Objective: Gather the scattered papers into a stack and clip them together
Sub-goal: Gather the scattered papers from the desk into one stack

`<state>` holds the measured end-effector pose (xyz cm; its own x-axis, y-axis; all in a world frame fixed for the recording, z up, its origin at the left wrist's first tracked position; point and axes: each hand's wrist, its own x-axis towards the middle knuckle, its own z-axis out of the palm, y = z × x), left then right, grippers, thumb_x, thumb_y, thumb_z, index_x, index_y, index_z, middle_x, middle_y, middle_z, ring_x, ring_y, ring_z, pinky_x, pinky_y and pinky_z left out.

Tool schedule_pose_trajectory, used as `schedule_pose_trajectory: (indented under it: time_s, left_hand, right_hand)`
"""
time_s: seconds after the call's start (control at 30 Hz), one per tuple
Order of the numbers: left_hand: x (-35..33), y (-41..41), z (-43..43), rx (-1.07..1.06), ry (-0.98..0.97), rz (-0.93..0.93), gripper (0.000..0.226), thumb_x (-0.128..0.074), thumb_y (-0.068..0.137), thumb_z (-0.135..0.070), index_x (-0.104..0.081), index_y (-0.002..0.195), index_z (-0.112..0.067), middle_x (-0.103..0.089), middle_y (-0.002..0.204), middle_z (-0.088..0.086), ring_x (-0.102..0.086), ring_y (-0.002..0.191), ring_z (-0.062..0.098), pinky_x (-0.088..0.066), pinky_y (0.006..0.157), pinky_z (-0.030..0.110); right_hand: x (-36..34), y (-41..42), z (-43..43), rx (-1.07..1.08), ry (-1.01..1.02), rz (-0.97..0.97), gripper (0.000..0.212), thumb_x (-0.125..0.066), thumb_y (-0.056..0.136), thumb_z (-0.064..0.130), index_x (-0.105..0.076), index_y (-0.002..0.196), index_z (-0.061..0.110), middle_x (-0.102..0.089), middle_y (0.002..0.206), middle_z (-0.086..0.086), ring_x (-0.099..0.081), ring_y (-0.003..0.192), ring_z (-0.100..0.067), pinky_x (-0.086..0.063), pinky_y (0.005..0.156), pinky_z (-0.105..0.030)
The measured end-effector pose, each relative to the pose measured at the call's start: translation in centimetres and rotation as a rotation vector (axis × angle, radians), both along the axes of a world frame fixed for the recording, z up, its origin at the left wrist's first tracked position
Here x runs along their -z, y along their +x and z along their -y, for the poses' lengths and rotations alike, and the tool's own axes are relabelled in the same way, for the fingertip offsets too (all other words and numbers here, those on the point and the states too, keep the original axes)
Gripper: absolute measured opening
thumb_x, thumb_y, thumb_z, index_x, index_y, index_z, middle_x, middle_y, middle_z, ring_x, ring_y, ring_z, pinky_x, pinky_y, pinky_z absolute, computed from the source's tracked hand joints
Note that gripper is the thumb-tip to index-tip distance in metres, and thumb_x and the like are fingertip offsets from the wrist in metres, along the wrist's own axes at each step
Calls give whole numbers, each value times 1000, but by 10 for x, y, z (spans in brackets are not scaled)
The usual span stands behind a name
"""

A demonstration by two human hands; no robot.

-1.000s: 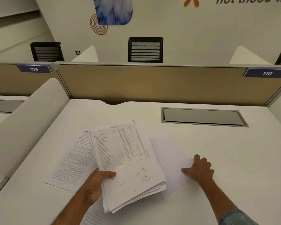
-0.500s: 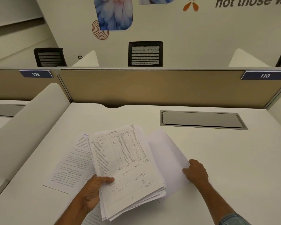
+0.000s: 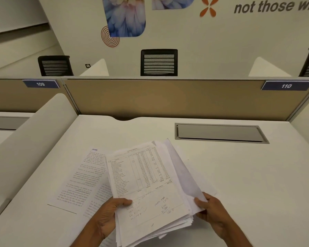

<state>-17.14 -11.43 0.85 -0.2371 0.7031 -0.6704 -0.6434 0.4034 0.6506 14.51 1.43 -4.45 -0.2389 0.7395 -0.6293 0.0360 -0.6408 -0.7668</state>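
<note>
Can't get a sheet count on the stack of papers [image 3: 150, 191], the edges are fanned at the near right but too fine to separate, and its near end runs off the bottom of the frame. The top sheet is a printed table with handwriting below it, too small to read. The left hand [image 3: 107, 216] grips the stack's near left edge, thumb on top, other fingers hidden underneath. The right hand [image 3: 210, 211] is closed on a blank white sheet [image 3: 184, 175] at the stack's right side, tilted up against it. Both forearms get cut off at the bottom. Two loose text pages [image 3: 82, 179] lie flat on the white desk [image 3: 239, 175] to the left, the nearer one mostly hidden by the stack and left hand. Further back: one grey cable hatch [image 3: 219, 133], two number tags, 109 [image 3: 40, 84] and 110 [image 3: 286, 85], and three black chairs [image 3: 159, 62], the right one cut off.
</note>
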Motion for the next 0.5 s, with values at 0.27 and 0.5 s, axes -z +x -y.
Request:
schedule_pose_trajectory:
  time_s: [0.27, 0.5]
  left_hand:
    - [-5, 4, -1, -64, 35, 57, 58, -72, 66, 18, -69, 120, -2, -75, 116, 22, -71, 99, 43, -64, 67, 49]
    - [-10, 13, -2, -54, 27, -41, 53, -78, 67, 10, -72, 117, -6, -76, 115, 19, -70, 106, 43, -57, 91, 53]
  right_hand:
    - [0, -14, 22, 0, -93, -186, 29, -66, 93, 6, -70, 122, 5, -75, 117, -20, -69, 107, -38, -51, 100, -52]
    - [-8, -29, 37, -145, -99, -157, 27, -57, 97, 3, -73, 119, 9, -76, 113, -21, -71, 106, -43, -51, 100, -63]
